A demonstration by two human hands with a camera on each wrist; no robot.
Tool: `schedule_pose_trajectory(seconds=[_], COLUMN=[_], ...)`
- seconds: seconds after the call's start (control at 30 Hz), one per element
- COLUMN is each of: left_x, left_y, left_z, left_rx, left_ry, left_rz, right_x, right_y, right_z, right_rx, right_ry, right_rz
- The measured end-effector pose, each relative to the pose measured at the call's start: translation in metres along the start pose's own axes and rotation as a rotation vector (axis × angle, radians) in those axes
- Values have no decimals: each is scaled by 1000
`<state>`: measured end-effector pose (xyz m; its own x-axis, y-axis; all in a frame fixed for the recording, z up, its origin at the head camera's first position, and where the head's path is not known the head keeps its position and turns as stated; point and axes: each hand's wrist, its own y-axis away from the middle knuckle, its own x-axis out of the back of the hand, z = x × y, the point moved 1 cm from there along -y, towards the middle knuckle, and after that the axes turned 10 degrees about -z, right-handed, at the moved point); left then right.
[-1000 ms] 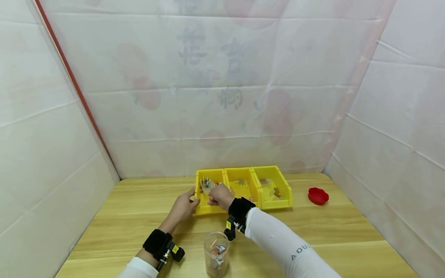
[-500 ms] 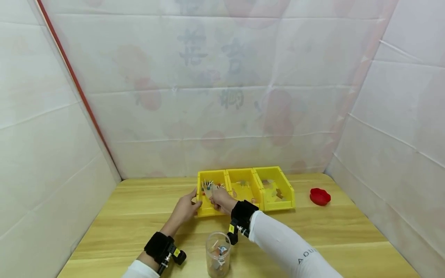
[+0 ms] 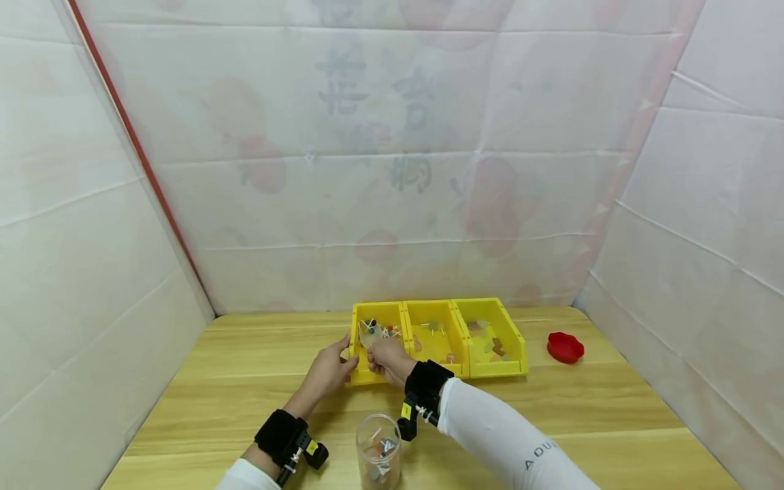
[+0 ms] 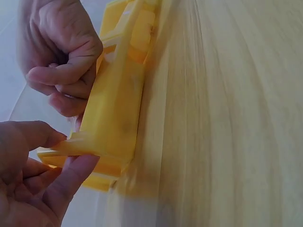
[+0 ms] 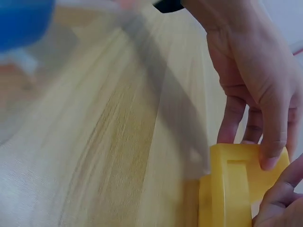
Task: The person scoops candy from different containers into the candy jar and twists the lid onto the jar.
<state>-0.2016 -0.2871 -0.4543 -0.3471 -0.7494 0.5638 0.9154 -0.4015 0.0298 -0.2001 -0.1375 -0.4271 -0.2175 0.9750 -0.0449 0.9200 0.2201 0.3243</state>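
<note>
My left hand (image 3: 329, 371) grips the side wall of the leftmost yellow bin (image 4: 113, 109), thumb and fingers on either side of it. Inside that bin, my right hand (image 3: 387, 358) holds a translucent, whitish scoop (image 3: 368, 336) with curled fingers. Small things with thin white stems and dark or coloured heads (image 3: 371, 326) lie at the scoop and behind it. The scoop's handle is mostly hidden in the right hand. In the left wrist view, the curled right hand (image 4: 64, 52) shows just above the bin's edge.
A middle yellow bin (image 3: 433, 350) and a right yellow bin (image 3: 493, 367) adjoin the first, with small pieces inside. A clear jar (image 3: 378, 452) holding small mixed pieces stands in front, close to the right wrist camera. A red scalloped dish (image 3: 565, 348) lies to the right.
The right hand has shifted slightly within the left bin, and the scoop has tilted among the stemmed pieces. The yellow bins sit slightly farther right and nearer. The left hand keeps its grip.
</note>
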Motion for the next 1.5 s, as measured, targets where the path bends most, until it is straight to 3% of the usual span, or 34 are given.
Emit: schedule_pose_trajectory(seconds=[0.3,0.5,0.8,1.5], left_x=[1,0,0,-1], left_y=[0,1,0,1], left_z=[2,2,2,1], left_rx=[-5,-20,-14,0], left_ry=[-27,-50,-42,-24], left_rz=[10,4,7,15], right_x=[5,2,1,6], right_y=[2,7,11,20], right_z=[9,11,16,20], right_rx=[30,-1,36,109], right_ry=[-43,-101,-181,-193], right_rz=[-30,1,-6,-6])
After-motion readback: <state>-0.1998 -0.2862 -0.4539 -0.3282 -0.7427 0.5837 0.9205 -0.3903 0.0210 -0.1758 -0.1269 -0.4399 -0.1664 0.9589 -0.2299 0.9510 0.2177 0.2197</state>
